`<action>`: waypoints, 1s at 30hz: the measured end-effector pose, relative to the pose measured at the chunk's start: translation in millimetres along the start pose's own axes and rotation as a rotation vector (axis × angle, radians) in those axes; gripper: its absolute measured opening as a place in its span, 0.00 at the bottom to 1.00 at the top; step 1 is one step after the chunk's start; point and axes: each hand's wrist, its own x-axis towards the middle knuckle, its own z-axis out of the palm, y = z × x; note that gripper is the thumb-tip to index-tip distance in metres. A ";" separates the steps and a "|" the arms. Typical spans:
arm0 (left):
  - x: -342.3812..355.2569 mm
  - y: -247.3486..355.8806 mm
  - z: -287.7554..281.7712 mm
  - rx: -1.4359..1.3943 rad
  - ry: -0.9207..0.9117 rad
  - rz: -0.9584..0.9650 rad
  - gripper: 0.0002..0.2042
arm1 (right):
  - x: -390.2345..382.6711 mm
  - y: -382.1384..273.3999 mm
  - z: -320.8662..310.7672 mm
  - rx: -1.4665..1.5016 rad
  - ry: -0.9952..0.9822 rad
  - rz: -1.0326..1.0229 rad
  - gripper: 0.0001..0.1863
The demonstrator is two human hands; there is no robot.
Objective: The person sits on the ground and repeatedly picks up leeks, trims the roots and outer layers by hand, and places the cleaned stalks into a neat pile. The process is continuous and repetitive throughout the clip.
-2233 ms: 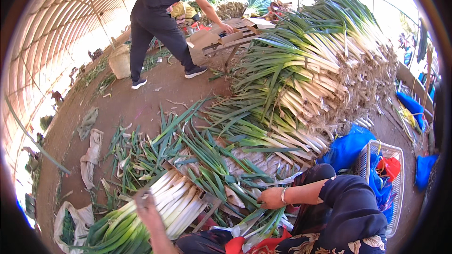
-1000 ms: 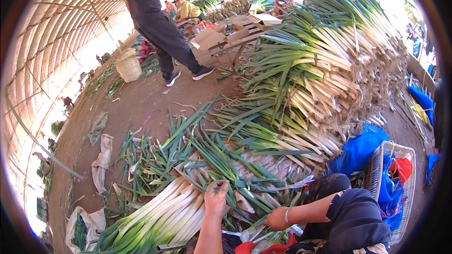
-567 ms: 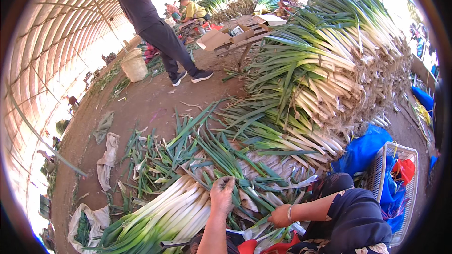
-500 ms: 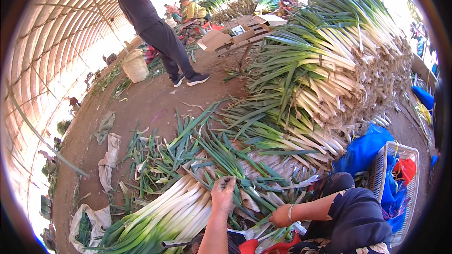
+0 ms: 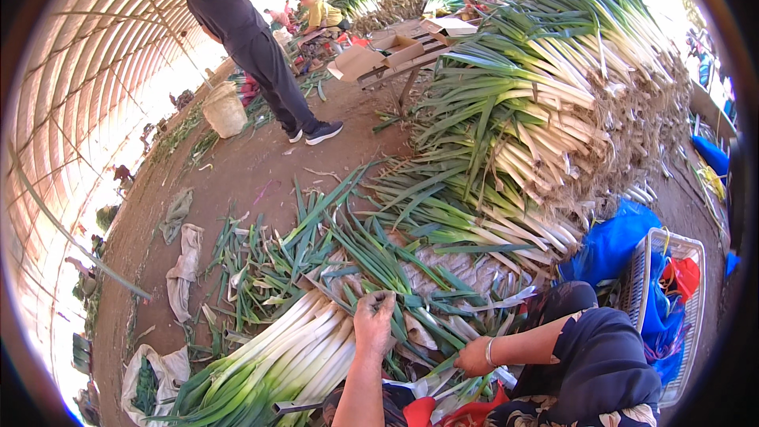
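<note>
My left hand (image 5: 374,323) is raised above the leek trimmings, its fingertips pinched together. What they hold, if anything, is too small to make out. Lower and to the right, my right hand (image 5: 474,357), with a bracelet at the wrist, is closed among loose leaves and stalks. Its fingers are partly turned away, hiding what is in them. Beside my left forearm lies a row of peeled leeks (image 5: 296,344), white stems toward the hand and green tops toward the lower left. Cut green leaves (image 5: 379,257) are heaped just beyond both hands.
A tall stack of unpeeled leeks (image 5: 545,103) rises at the right. Near my knee stands a white plastic basket (image 5: 696,308) with blue and red bags. Farther off are a standing person (image 5: 245,39), a white bucket (image 5: 225,111) and open cardboard boxes (image 5: 399,51) on a low stand.
Both hands stay almost in place. The standing person has shifted posture, with legs and feet closer together. A whitish item in the cardboard box no longer shows.
</note>
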 end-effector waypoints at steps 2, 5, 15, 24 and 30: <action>0.6 -7.7 1.4 0.021 0.021 0.036 0.15 | 0.5 -0.9 -0.5 -0.009 -0.018 0.012 0.21; 0.9 -3.8 2.9 0.117 0.029 0.102 0.13 | 1.8 2.3 3.6 -0.002 -0.005 0.002 0.21; -4.7 14.4 2.8 0.293 -0.012 0.187 0.13 | 1.8 0.1 -3.7 0.019 -0.024 0.009 0.22; -3.3 9.0 2.0 0.296 -0.029 0.189 0.14 | 4.2 2.3 -0.4 0.021 -0.034 0.001 0.21; -5.1 10.8 3.0 0.288 -0.020 0.193 0.14 | 3.8 0.7 -2.4 0.009 -0.046 -0.011 0.21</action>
